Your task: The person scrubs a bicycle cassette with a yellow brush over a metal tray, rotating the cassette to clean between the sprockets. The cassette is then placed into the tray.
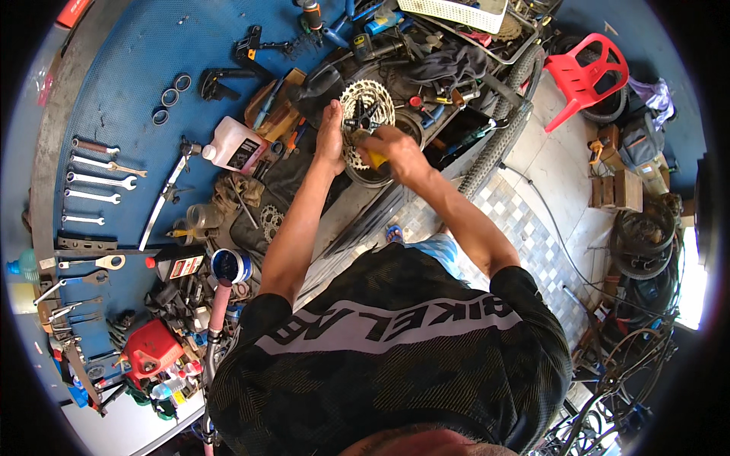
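Note:
A bicycle cassette [380,93] with large silver sprockets and a dark centre stands tilted above a round metal basin [370,181]. My left hand [330,139] grips the cassette by its left edge, the fingers pointing up along the rim. In my right hand [398,154] is a yellow-handled brush [377,159], its head against the lower middle of the cassette; the fingers cover most of it. A smaller chainring [271,222] lies on the bench by my left forearm.
Left of the arms are a pink-filled jug [236,144], a blue tub [232,266] and a row of wrenches [100,181] on the blue wall. A bicycle tyre [487,144] borders the bench on the right. Farther right stands a red chair [589,72].

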A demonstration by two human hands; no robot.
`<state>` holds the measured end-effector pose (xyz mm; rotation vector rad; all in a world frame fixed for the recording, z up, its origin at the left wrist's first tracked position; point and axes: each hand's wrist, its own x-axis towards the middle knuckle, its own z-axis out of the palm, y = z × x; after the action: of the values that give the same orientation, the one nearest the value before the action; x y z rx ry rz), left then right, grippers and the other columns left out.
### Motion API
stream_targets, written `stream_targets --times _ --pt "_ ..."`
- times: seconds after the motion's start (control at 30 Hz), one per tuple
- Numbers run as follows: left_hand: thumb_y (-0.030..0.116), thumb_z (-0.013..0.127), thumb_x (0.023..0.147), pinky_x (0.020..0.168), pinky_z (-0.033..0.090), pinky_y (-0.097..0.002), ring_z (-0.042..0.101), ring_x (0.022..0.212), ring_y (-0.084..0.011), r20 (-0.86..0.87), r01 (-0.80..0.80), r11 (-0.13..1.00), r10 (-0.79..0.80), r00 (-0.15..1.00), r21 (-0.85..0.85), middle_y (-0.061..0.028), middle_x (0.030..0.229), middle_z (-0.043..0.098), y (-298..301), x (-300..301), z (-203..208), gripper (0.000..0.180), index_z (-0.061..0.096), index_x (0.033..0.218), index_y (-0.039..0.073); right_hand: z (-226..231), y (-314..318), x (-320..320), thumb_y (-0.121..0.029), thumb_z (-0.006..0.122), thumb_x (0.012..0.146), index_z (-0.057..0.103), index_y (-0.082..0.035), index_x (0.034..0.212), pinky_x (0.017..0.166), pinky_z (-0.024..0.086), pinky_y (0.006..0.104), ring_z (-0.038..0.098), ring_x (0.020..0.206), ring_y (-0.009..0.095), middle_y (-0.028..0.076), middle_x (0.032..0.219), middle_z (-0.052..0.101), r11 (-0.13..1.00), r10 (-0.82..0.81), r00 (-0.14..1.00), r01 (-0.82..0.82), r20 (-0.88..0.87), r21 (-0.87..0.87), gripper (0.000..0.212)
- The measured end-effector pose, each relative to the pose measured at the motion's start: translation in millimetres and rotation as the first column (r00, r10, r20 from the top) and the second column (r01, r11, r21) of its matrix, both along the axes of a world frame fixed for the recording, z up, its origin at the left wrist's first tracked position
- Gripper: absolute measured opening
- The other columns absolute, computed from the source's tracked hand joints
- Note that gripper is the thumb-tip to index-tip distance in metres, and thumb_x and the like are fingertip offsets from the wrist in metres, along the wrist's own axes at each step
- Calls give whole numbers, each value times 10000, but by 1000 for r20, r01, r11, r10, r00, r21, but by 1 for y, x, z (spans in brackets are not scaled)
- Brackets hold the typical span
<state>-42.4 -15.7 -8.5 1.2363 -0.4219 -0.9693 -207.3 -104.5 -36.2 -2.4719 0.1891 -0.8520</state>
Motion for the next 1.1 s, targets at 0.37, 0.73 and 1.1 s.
stream_targets --times 0.37,0.73,1.1 --pt "730 465 1068 1192 391 -497 468 1427 -215 141 -57 998 57 988 0 -52 1430 543 3 24 -26 686 481 1428 146 -40 -34 -7 -374 732 987 771 -105 1032 787 589 501 758 913 406 210 929 777 903 -313 920 365 -237 226 275" --pt "524 569 1121 1091 351 -316 475 1129 -107 245 -104 966 163 956 -237 24 1155 518 -5 15 -29 483 538 1349 100 -30 -13 16 -338 728 1002 753 -37 961 702 555 449 735 792 380 190 844 739 738 -325 944 295 -63 607 304" --pt "511 607 1107 905 400 -261 448 967 -75 473 -3 973 116 873 -232 30 1058 489 2 -3 -22 535 521 1373 54 -14 -10 17 -389 736 978 765 -69 965 749 572 497 738 831 436 211 845 746 776 -343 934 342 -101 530 322"
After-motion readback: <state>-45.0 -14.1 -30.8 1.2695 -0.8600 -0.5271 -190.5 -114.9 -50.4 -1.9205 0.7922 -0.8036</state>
